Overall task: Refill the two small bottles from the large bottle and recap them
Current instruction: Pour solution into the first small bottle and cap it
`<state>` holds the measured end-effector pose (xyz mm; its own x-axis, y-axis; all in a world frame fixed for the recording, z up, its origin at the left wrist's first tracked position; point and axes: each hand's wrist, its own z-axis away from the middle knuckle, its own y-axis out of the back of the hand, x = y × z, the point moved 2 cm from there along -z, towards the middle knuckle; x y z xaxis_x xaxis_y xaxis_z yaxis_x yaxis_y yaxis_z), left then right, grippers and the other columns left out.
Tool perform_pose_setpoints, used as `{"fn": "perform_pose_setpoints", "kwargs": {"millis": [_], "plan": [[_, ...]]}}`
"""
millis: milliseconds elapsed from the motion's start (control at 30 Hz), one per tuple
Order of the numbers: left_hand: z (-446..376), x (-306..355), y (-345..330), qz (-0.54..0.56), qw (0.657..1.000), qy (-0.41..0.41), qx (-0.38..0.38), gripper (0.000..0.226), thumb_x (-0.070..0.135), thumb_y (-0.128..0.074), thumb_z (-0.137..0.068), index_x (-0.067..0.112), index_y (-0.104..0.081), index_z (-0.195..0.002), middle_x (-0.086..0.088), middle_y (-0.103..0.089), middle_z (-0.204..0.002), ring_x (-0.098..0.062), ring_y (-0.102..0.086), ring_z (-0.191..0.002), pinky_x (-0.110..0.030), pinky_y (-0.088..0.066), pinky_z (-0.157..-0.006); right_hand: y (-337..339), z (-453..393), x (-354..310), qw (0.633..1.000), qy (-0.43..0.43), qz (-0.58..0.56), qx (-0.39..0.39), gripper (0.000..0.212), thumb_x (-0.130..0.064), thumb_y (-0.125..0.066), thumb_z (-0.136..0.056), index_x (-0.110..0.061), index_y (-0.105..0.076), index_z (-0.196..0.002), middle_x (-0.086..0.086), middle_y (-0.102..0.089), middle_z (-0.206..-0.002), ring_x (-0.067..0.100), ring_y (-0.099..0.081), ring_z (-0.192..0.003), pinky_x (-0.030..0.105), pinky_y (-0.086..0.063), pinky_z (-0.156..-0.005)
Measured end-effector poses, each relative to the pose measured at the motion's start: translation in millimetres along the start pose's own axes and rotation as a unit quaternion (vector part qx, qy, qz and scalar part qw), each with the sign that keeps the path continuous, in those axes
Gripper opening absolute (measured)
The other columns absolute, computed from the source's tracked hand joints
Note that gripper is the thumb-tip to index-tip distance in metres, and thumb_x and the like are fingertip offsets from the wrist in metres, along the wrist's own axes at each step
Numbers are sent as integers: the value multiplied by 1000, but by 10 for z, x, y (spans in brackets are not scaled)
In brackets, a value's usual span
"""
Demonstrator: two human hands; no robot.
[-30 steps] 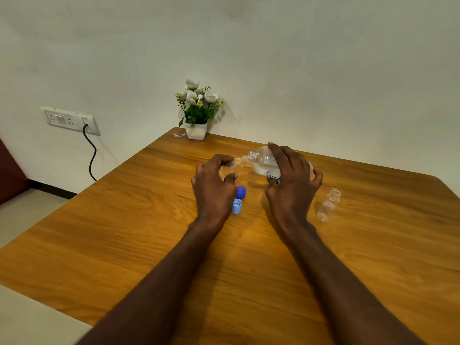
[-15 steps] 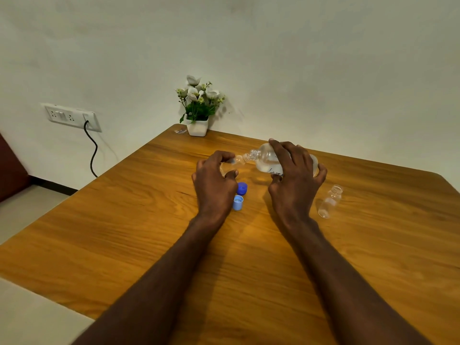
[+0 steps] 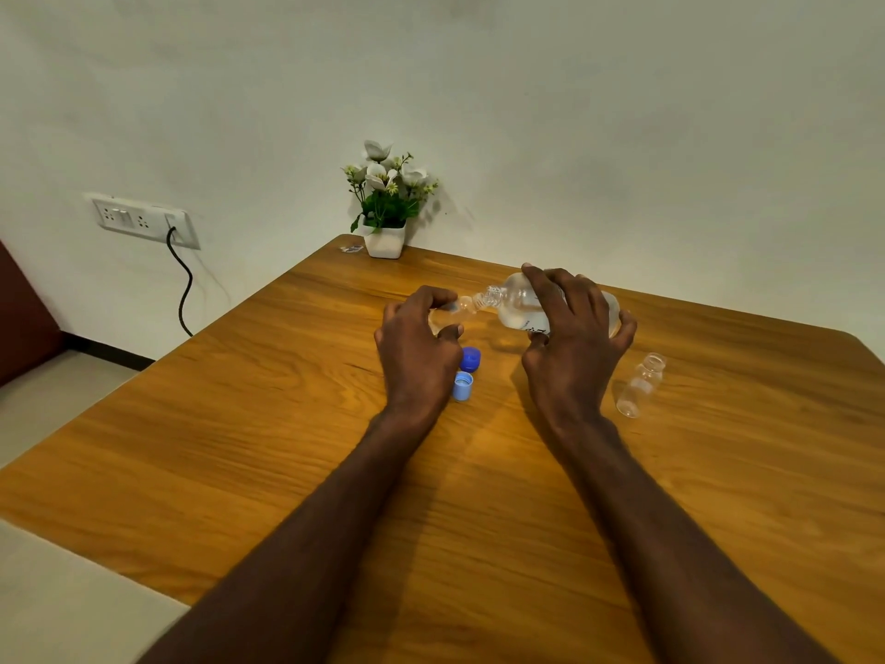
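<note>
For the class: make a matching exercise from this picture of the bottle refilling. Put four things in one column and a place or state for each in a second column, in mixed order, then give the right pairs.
Things
1. large bottle
2. spare small bottle
3. light blue cap
4. flower pot

Places or states
A. at the table's far corner, by the wall
B. standing uncapped to the right of the right hand
C. tipped sideways in the right hand's grip, neck toward the left hand
D. lying on the table, open side showing, near the left hand

Pairs: 1-C, 2-B, 3-D, 4-A
</note>
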<state>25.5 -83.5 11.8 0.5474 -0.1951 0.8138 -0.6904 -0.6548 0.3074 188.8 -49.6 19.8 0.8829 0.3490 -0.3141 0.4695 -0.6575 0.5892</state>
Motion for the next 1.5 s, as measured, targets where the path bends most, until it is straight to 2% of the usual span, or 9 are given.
{"fn": "perform_pose_setpoints", "kwargs": {"millis": [833,1100,1333,1433,1500], "plan": [[5,15,14,6,1000,10,-5,36,8,-81,-82,27,-70,-110,22,-61,-100,-14,-59,-111,-54,-49,-100,1,-3,4,1000,1,3,-2,97,0,-81,-69,-42,-48,-150,-8,-51,-150,22,-41,-145,60,-18,-118],[10,-1,1,17,1000,13,-6,35,9,-80,-82,29,-69,-109,18,-68,-106,-13,-58,-111,-53,-48,-100,-2,-3,3,1000,-5,4,-7,96,-1,-81,-72,-42,-47,-151,-7,-51,-151,22,-39,-147,62,-17,-118],[20,7,3,17,1000,11,-7,36,8,-80,-82,28,-69,-109,18,-67,-105,-13,-59,-110,-53,-49,-100,9,-3,8,1000,4,16,-4,98,0,-79,-69,-42,-47,-151,-8,-51,-150,22,-41,-146,63,-19,-119],[13,0,-5,15,1000,8,-7,36,7,-80,-82,26,-70,-111,14,-70,-108,-14,-59,-111,-45,-52,-97,6,1,9,1000,3,12,-8,97,0,-79,-70,-42,-47,-151,-8,-51,-151,22,-40,-146,61,-18,-120],[10,4,0,12,1000,6,-9,35,6,-80,-83,23,-71,-113,9,-71,-111,-13,-59,-110,-27,-51,-89,9,0,10,1000,3,8,-6,96,1,-79,-70,-42,-48,-151,-8,-51,-150,22,-40,-146,60,-18,-120]]}}
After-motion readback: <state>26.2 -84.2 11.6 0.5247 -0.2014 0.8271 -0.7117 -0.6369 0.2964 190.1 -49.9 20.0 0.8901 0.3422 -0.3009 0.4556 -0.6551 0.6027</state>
